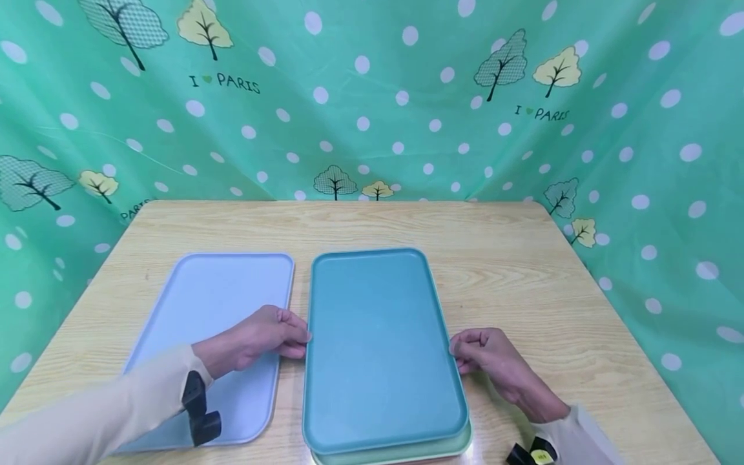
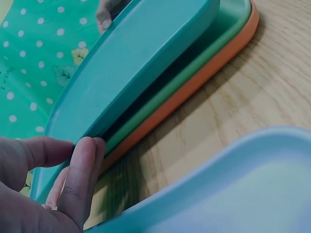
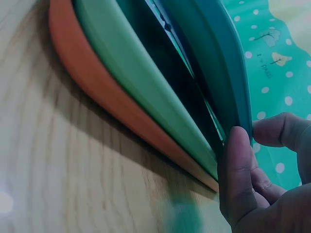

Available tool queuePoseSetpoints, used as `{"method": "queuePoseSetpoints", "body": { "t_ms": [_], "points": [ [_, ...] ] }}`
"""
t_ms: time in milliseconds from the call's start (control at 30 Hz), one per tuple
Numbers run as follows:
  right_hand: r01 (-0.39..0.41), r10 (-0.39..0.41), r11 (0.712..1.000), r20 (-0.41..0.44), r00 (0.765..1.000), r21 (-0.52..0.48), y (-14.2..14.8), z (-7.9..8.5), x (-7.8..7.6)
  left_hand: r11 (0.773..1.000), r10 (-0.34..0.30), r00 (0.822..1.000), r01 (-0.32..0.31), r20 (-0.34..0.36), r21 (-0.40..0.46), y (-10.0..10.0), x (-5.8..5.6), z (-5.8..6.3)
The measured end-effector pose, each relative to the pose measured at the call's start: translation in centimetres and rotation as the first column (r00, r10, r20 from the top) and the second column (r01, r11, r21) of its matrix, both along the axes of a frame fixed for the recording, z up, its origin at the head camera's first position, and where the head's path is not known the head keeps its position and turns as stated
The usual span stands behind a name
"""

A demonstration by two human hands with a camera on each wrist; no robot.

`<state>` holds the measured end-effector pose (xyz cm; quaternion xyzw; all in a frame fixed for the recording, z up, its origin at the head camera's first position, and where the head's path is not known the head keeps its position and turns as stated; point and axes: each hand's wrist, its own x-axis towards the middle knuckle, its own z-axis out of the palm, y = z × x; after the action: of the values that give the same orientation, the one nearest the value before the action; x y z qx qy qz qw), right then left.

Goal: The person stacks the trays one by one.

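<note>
A teal-blue tray (image 1: 383,349) is held at its two long sides, raised a little over a stack. Thumb and fingers of my left hand (image 1: 273,336) pinch its left rim. On the opposite rim, my right hand (image 1: 494,361) pinches in the same way. Beneath it lies a green tray (image 3: 121,53), which sits on an orange tray (image 3: 92,73). Both wrist views show a dark gap between the teal-blue tray and the green one. From the head view, the lower trays are mostly hidden. My left forearm passes over a lavender tray (image 1: 227,290).
The lavender tray lies flat on the wood-grain table (image 1: 511,271), left of the stack. A green polka-dot cloth (image 1: 360,103) printed with trees hangs behind the table and along its sides. Black wrist cameras (image 1: 200,410) are strapped at both sleeves.
</note>
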<state>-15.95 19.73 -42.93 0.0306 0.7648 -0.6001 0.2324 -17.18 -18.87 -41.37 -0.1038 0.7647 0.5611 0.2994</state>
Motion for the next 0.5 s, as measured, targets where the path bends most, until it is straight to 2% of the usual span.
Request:
{"method": "queuePoseSetpoints", "body": {
  "t_ms": [267, 500],
  "points": [
    [0.009, -0.009, 0.999, 0.011, 1.0, 0.039, 0.0, 0.1, 0.9, 1.0, -0.012, 1.0, 0.012, 0.005, 0.003, 0.2, 0.4, -0.4],
    [0.008, -0.004, 0.996, -0.041, 0.999, 0.09, 0.0, 0.2, 1.7, 0.999, -0.047, 0.999, 0.047, -0.003, 0.012, 0.3, 0.5, -0.5]
  ]
}}
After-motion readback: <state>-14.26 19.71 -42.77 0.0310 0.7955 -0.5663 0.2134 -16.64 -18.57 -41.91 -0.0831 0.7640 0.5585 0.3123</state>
